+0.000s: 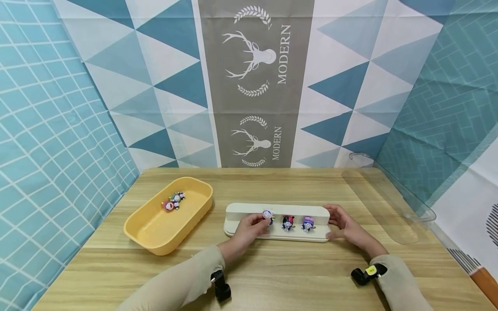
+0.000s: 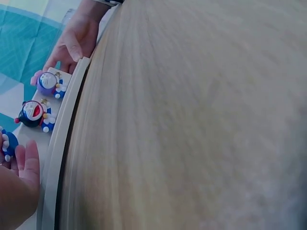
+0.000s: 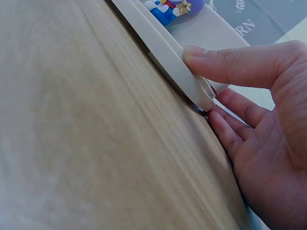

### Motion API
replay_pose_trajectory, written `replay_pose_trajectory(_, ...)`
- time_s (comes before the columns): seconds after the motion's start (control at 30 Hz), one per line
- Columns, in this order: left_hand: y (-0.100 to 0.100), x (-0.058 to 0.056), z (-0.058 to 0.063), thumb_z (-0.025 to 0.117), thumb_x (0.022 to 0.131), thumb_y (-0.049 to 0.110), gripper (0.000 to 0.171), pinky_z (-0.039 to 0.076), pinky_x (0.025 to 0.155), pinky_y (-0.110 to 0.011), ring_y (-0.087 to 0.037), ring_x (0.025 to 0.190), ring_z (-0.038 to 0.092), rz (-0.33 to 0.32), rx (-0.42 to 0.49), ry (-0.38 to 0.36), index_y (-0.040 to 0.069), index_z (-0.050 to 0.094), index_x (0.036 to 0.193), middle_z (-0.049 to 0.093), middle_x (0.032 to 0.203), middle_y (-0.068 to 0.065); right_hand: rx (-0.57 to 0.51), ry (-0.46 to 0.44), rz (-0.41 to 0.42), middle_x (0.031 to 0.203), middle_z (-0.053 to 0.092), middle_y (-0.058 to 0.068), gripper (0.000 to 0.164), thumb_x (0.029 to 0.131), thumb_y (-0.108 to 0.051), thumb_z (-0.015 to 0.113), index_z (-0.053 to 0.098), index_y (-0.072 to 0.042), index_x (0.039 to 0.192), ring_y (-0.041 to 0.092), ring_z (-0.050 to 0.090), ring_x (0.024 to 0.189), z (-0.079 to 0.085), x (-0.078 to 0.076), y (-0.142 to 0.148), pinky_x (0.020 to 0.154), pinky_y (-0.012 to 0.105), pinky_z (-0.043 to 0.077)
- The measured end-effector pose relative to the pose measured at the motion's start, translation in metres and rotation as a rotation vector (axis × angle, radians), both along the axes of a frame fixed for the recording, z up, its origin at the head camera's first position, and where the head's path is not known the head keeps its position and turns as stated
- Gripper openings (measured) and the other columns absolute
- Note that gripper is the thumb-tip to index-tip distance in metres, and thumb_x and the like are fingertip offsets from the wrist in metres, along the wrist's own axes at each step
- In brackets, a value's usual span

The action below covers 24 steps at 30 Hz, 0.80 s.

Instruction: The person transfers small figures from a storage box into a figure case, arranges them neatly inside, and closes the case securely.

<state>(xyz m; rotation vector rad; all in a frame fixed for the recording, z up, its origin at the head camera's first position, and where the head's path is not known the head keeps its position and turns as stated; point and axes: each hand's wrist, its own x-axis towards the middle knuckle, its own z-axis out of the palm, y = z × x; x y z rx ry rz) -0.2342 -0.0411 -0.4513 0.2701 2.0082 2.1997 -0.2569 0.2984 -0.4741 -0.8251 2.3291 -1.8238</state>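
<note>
A cream display stand (image 1: 239, 208) with a raised back step lies across the middle of the table. On its lower ledge stand a figurine with a black-and-red hat (image 1: 288, 223) and a figurine with a purple hat (image 1: 308, 224). To their left, my left hand (image 1: 244, 233) holds a white-headed figurine (image 1: 267, 214) between thumb and fingers at the ledge. My right hand (image 1: 350, 230) grips the stand's right end; in the right wrist view the thumb (image 3: 225, 64) lies on the base's top edge, with the other fingers around the end.
A yellow tub (image 1: 145, 242) at the left holds a few small figurines (image 1: 173, 201). On the right, a clear plastic cover (image 1: 383, 203) lies on the wooden table (image 1: 280, 276). Patterned cloths (image 1: 256, 142) hang behind and at both sides.
</note>
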Motion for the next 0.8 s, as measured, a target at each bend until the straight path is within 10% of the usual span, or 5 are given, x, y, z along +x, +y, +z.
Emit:
replay_pose_trajectory(0.53,0.002,0.004,0.005,0.067,0.093,0.003,0.016,0.056,0.077,-0.030,-0.010,0.079,0.059,-0.004,-0.068,0.055,-0.010,0.060,0.099,0.065,0.092,-0.006,0.001,0.012,0.008,0.132,0.048,0.020,0.081,0.077,0.010,0.077,0.030,0.010,0.142,0.004,0.053,0.114,0.002,0.001,-0.001,0.097,0.017,0.043)
replay_pose_trajectory(0.8,0.001,0.003,0.011,0.059,0.097,-0.002,0.045,0.056,0.083,-0.034,-0.023,0.095,0.064,-0.073,-0.008,0.110,-0.008,0.043,0.138,0.062,0.103,-0.011,-0.001,0.020,0.007,0.131,0.048,0.024,0.081,0.076,0.011,0.077,0.030,0.011,0.142,0.004,0.053,0.114,0.001,0.001,-0.001,0.097,0.017,0.043)
